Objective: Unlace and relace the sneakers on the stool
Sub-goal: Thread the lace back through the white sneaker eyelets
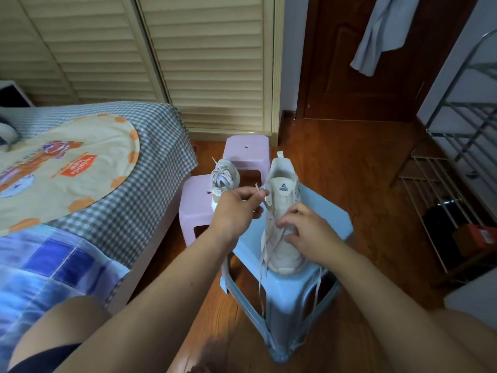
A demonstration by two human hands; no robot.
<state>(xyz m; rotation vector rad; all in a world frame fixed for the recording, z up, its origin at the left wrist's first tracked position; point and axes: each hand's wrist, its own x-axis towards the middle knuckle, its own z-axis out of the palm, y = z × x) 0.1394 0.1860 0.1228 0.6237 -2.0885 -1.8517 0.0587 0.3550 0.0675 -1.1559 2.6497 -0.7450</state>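
Note:
A cream sneaker (282, 181) with a blue logo on its tongue stands on the light blue stool (330, 219), toe toward me. My left hand (236, 208) pinches one end of its cream lace (262, 193) and holds it up beside the left eyelets. My right hand (306, 232) rests on the front of the shoe, its fingertips pinching the lace over the lower eyelets. Loose lace ends hang over the stool's front edge. The second sneaker (224, 177), still laced, sits on the nearer pink stool (193, 200) to the left.
A second pink stool (247, 149) stands behind. A bed (113, 168) with a checked sheet and patterned covers fills the left. Louvered wardrobe doors (209, 63) are at the back, a dark wooden door (357, 63) beyond, a metal shoe rack (451, 189) at the right.

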